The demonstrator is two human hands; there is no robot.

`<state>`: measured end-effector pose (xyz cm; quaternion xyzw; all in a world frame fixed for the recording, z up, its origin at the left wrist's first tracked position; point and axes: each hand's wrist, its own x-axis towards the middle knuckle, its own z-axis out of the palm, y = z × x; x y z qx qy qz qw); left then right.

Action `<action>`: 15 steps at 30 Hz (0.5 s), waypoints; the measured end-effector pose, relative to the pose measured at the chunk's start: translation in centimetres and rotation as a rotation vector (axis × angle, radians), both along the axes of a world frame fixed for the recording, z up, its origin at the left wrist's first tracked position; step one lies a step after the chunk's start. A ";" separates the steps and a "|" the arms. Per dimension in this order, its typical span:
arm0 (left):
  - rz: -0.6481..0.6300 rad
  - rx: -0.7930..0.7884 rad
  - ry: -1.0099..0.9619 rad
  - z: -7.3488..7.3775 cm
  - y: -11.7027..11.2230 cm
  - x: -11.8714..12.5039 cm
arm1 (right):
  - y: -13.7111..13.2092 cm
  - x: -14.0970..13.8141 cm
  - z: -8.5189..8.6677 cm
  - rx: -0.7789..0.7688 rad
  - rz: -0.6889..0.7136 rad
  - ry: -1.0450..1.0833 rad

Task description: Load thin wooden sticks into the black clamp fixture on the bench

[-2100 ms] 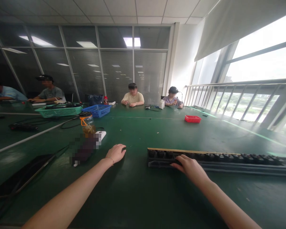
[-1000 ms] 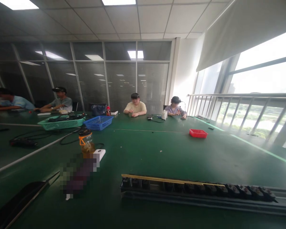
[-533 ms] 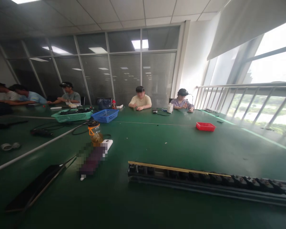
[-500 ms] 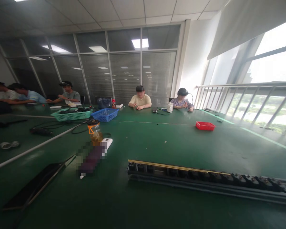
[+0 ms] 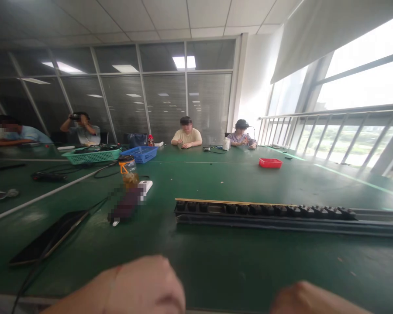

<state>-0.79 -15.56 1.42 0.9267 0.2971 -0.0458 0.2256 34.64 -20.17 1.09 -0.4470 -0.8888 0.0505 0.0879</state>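
- Green, smooth tabletop [image 5: 222, 261] fills the view behind two bare hands, both blurred and cut off by the bottom edge.
- Left hand [image 5: 147, 283]: bent, knuckles toward the far side, fingers mostly hidden beneath; I cannot tell whether it is clenched or grasps anything.
- Right hand [image 5: 306, 298]: only a blurred upper part shows, so its grip cannot be told either.
- Both hands are apart from the long dark grey, straight-sided tray [image 5: 249, 223], which lies lengthwise on the table beyond them and runs off toward the right edge.
- Small black blocky parts [image 5: 242, 209] stand in a row along the tray, with one gap near its left end; thin yellow strips [image 5: 212, 201] lie along its far edge.
- Compared with 2.1 seconds ago, the right hand no longer rests on the tray, and the tray's left end sits nearer the pixelated dark purple item [image 5: 126, 205].
- Half a second ago neither hand was in view; now a co-worker in grey [image 5: 81, 131] at far left also has both hands raised to the head.
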 end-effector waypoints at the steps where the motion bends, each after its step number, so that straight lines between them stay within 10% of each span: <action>1: 0.179 0.052 -0.185 1.6 2.0 0.5 | 1.1 -0.8 0.9 0.019 0.007 0.024; 4: 0.708 0.123 -0.709 3.3 8.3 2.2 | 4.8 -3.6 1.9 0.182 -0.050 0.117; 7: 1.086 -0.161 -0.937 1.1 12.5 3.3 | 7.9 -5.9 0.6 0.376 -0.110 0.092; 15: 0.906 -0.419 -1.133 -4.1 14.0 3.8 | 10.5 -8.2 -1.5 0.421 -0.273 -0.106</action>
